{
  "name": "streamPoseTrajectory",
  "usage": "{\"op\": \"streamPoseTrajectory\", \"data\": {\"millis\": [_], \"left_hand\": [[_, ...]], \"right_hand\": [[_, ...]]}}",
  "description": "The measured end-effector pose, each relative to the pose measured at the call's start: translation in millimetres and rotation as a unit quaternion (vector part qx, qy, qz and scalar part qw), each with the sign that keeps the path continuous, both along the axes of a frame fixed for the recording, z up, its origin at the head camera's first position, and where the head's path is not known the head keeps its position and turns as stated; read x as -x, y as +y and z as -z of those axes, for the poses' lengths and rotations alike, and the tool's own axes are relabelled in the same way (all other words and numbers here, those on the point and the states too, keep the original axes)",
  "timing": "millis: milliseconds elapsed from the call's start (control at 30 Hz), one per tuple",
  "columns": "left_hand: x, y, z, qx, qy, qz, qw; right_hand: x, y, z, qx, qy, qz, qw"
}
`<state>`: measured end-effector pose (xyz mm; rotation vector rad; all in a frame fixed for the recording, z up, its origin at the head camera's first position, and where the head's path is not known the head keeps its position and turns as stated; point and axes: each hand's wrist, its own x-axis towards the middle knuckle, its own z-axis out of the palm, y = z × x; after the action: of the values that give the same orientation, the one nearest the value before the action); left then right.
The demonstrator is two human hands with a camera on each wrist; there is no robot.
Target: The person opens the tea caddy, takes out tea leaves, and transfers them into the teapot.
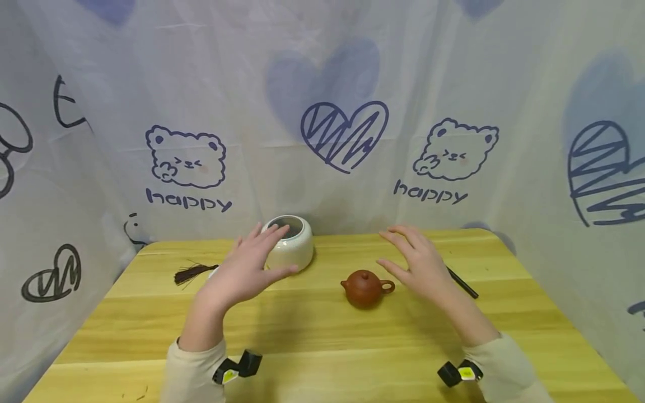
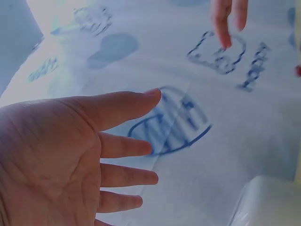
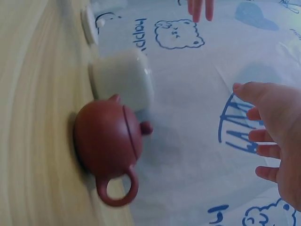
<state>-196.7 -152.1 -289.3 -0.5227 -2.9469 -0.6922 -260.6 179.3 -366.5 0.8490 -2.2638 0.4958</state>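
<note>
My left hand (image 1: 247, 271) is raised with its fingers spread and nothing in its grasp. In the head view it overlaps the left side of a round white ceramic jar (image 1: 297, 252) with a wide uncovered mouth. A small reddish-brown clay teapot (image 1: 364, 290) stands upright on the table, lid on, spout to the left and handle to the right. Up and right of that handle hovers my right hand (image 1: 420, 266), empty, its fingers extended toward the middle. The right wrist view shows the teapot (image 3: 108, 139) in front of the white jar (image 3: 124, 80).
A dark tassel (image 1: 190, 273) lies on the wooden table (image 1: 322, 369) at the left, near a white piece mostly hidden behind my left hand. A thin black stick (image 1: 462, 282) lies right of my right hand. Printed white cloth (image 1: 252, 112) hangs behind the table and at both sides.
</note>
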Motion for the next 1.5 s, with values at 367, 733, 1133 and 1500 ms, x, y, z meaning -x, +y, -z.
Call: {"op": "streamPoseTrajectory", "data": {"millis": [367,733,1133,1500], "left_hand": [[7.1,-59.9,-1.1,-0.096,0.025,-0.055,0.9935],[31.6,-87.0,37.8,-0.07,0.044,-0.103,0.9912],[47.8,-109.7,86.7,0.025,0.057,-0.188,0.9802],[63.5,-117.3,123.3,0.056,-0.024,-0.177,0.9823]], "right_hand": [[7.6,-49.5,-17.3,0.012,-0.083,0.01,0.9964],[23.4,-104.2,-3.6,-0.005,-0.159,0.04,0.9865],[54.7,-152.9,1.3,-0.006,-0.272,0.061,0.9604],[91.2,-174.6,22.7,-0.057,-0.322,0.084,0.9413]]}}
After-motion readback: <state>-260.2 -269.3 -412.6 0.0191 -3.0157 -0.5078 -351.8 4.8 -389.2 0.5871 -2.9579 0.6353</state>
